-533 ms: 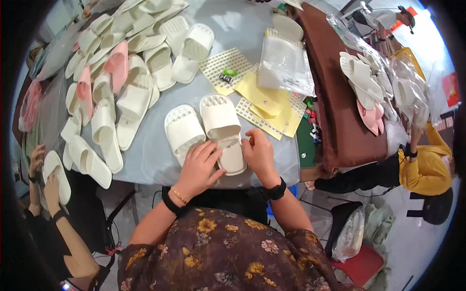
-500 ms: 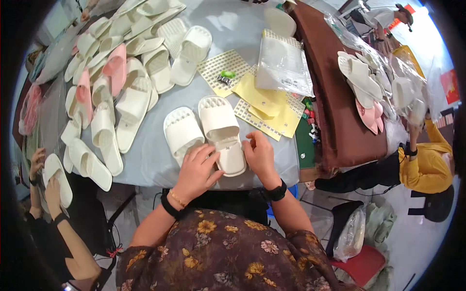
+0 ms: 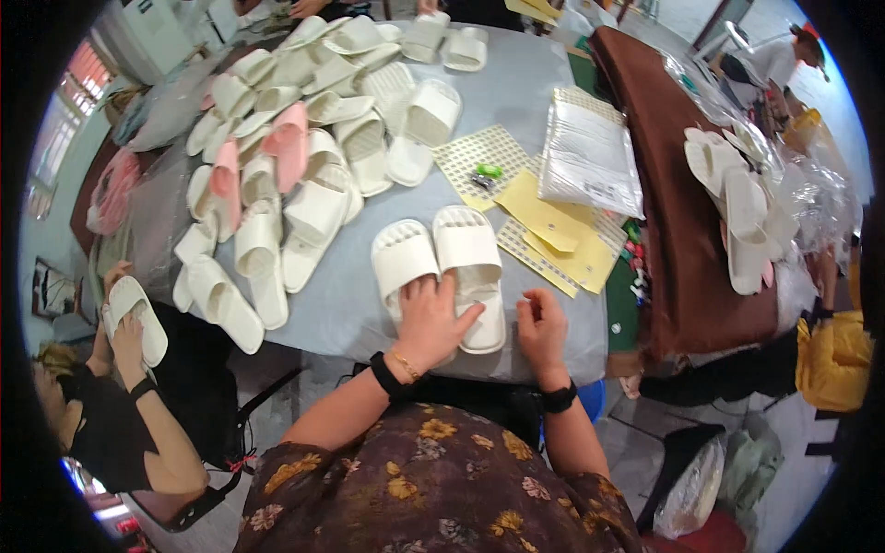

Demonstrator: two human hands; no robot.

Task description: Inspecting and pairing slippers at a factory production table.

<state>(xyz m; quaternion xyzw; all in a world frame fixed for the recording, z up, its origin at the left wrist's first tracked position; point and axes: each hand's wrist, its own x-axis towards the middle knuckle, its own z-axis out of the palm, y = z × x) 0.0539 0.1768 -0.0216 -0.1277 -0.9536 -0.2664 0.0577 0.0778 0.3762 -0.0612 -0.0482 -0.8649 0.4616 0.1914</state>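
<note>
Two white slippers lie side by side at the table's near edge, toes pointing away: a left one (image 3: 403, 251) and a right one (image 3: 467, 241). My left hand (image 3: 430, 323) is over the pair, its fingers reaching into both foot openings and gripping their inner sides. Its thumb stretches across the right slipper's footbed. Just right of that slipper, and apart from it, my right hand (image 3: 542, 334) hovers with curled fingers. Nothing shows between them. Beyond the right hand lie yellow sheets (image 3: 546, 221) and pale sticker sheets (image 3: 470, 158).
White slippers (image 3: 304, 217) and a few pink ones (image 3: 288, 146) are heaped at left. A silver-white padded packet (image 3: 590, 152) lies behind the yellow sheets. More slippers (image 3: 728, 198) rest on a brown surface (image 3: 636, 101). A person at left holds a white slipper (image 3: 136, 318).
The view has shifted, so the table appears further right and lower. My left fingers have gone into the slipper openings, and the pair stands more level. My right hand has moved off the right slipper.
</note>
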